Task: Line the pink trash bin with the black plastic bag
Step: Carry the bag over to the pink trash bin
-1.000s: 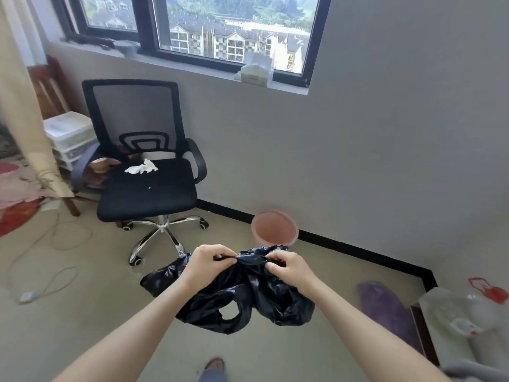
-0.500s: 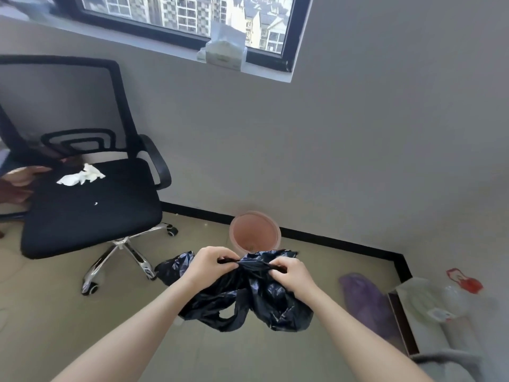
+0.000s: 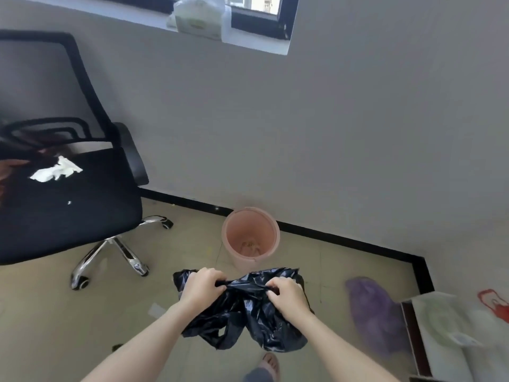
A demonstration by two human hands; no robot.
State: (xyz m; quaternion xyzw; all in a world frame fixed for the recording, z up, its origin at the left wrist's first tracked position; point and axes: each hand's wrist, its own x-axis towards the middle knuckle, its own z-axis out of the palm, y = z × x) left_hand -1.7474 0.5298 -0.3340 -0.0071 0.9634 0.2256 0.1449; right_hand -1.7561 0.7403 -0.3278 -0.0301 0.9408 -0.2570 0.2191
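Beige floor [image 3: 82,326] | pink trash bin [image 3: 250,238] by the far wall edge | office chair [image 3: 68,205] left | purple bag [image 3: 371,315] toward right corner

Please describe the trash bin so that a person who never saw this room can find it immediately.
Look at the grey wall under the window, where its black baseboard meets the floor. The pink trash bin stands there, right of the black office chair. It is the only round, open-topped container, with no liner inside.

A: Any writing you can read here?
B: None; the tissue box [image 3: 199,22] on the sill carries print, but it is too blurred to make out
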